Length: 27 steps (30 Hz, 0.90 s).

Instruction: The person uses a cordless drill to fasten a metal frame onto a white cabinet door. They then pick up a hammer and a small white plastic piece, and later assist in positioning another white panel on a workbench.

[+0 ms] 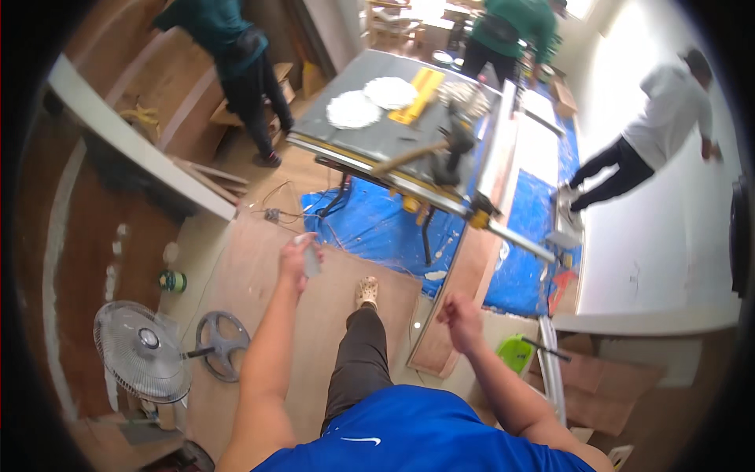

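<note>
My left hand (296, 258) is closed around a small pale, flat piece (312, 261) with a squared shape; its exact kind is unclear. Out in front on the right, my right hand (462, 321) is curled with its fingers drawn in, and nothing shows in it. Below it a long wooden board (440, 340) lies on the floor. Ahead of both hands stands a table saw (318, 130) with a grey top. On that top are two round white pads (353, 109), a yellow flat tool (417, 94) and a hammer with a wooden handle (409, 157).
A standing fan (141, 350) and a grey wheel-like base (222, 346) are at my left. Blue sheeting (385, 224) covers floor under the saw. A bright green object (513, 354) lies right. Cords (283, 214) cross the floor. Three people (664, 118) are farther off.
</note>
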Motion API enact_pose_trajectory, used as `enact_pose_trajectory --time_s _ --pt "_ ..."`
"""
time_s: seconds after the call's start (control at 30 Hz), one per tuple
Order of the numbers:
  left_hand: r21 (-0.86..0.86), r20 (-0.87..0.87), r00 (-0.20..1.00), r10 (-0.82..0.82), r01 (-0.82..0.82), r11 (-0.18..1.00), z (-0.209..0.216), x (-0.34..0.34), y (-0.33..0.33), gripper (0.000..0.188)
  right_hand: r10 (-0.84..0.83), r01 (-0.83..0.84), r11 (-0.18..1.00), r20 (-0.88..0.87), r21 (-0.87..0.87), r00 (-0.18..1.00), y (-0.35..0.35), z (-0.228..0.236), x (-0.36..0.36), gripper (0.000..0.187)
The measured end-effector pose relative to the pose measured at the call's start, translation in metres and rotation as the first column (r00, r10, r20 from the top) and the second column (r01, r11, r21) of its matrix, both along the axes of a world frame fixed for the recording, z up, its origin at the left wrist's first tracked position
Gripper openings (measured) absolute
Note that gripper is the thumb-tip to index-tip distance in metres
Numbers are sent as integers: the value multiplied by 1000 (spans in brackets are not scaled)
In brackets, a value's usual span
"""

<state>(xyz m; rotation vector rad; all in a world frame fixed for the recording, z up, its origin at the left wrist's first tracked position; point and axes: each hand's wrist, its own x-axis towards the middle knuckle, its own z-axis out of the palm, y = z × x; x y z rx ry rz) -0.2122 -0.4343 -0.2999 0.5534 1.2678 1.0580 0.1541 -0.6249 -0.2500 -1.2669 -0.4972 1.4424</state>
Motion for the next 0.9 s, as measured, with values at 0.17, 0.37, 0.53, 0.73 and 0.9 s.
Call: enact_pose_trajectory --time_s 0.17,0.37,0.53,0.73,0.9 --pt "-103 433 872 228 -204 974 1 -36 57 19 -15 -89 990 717 108 697 221 140 4 34" --pt "98 856 514 55 -267 959 111 -84 113 26 217 -241 968 253 70 943 351 169 -45 23" --pt "70 816 544 198 -433 899 144 -108 116 18 491 -501 848 -101 -173 865 370 132 -157 20" --pt "72 555 477 682 -844 532 201 -132 58 14 696 -838 514 -483 -182 531 363 108 -244 7" --pt "179 313 -172 934 -955 -236 257 -164 -148 17 868 -974 194 -442 -117 225 387 110 -259 8"
